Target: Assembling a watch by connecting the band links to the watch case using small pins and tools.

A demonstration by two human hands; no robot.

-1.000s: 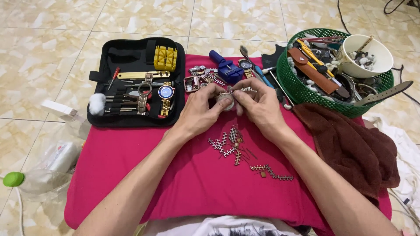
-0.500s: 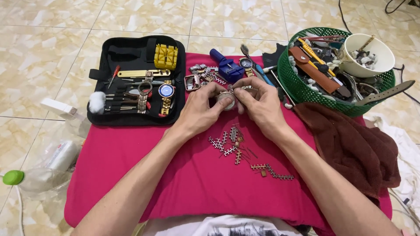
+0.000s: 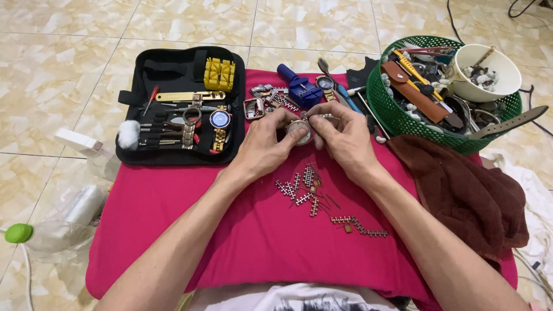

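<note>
Both my hands meet over the far middle of a red cloth. My left hand and my right hand pinch a small round metal watch case between their fingertips. Its face is partly hidden by my fingers. Loose metal bracelet links lie scattered on the cloth just in front of my wrists. A longer link strip lies nearer to me on the right.
A black tool case with small tools and two watches lies open at the left. A blue tool and watch parts sit beyond my hands. A green basket holds straps and a white bowl. A brown towel lies right.
My hands stay together on the watch case, with only slight finger shifts. The view has drifted a little.
</note>
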